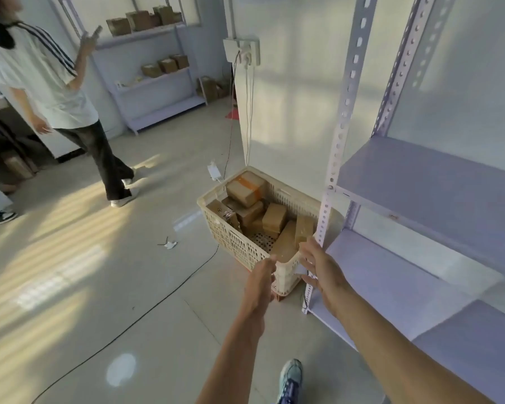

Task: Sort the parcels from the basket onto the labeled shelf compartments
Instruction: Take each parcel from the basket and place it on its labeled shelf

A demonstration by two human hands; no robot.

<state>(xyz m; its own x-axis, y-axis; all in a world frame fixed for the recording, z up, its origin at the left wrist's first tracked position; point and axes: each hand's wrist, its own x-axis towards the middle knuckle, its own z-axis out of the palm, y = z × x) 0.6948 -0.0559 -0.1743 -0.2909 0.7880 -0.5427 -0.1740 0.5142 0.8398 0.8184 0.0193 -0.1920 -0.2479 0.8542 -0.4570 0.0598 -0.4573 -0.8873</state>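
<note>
A cream plastic basket [233,243] stands on the floor, holding several brown cardboard parcels; one at the back carries orange tape [245,188]. A flat parcel [286,243] leans in the basket's near right corner. My left hand [260,275] reaches to the near rim just left of that parcel, thumb pointing forward, with its fingers partly hidden. My right hand [318,266] is spread open on the parcel's right side, its fingertips at the parcel's edge. Neither hand grips it. The lilac metal shelf unit [420,185] rises right beside the basket, and its boards are bare.
The shelf's perforated upright [333,170] stands close against the basket's right side. A black cable [158,301] crosses the floor. A person [41,68] stands at the far left. A second shelf [158,71] with parcels lines the back wall. My shoe [290,377] is below.
</note>
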